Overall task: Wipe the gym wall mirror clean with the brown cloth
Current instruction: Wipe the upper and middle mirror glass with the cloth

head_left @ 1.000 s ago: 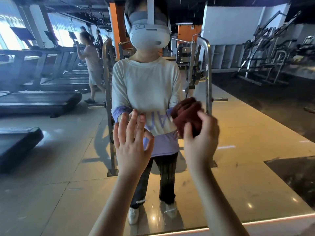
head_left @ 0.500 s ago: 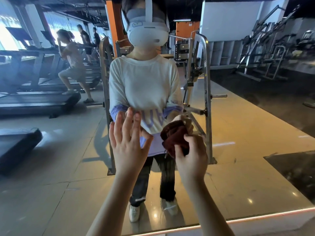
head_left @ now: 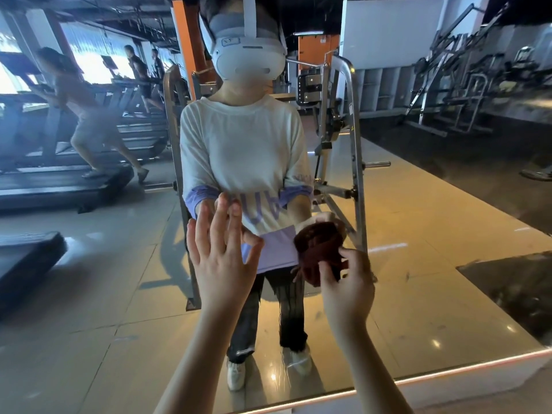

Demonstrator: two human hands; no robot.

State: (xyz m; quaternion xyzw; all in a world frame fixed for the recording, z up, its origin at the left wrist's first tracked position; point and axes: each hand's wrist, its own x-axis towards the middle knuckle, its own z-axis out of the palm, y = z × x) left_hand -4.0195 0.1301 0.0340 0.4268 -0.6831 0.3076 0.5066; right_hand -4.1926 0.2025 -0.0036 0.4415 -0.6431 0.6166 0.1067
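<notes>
- Two hands: left hand (head_left: 221, 264) is bracing on the mirror (head_left: 448, 294), fingers (head_left: 219, 216) spread, empty.
- Right hand (head_left: 346, 291), fingers curled, is dragging the brown cloth (head_left: 319, 249) down toward the mirror's bottom edge; wiping is advancing.

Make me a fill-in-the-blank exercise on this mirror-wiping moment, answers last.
The right hand grips a bunched cloth coloured ____.
The left hand holds ____.
In the picture, the cloth lies to the ____ of the left hand.
Missing words: brown; nothing; right.
</notes>
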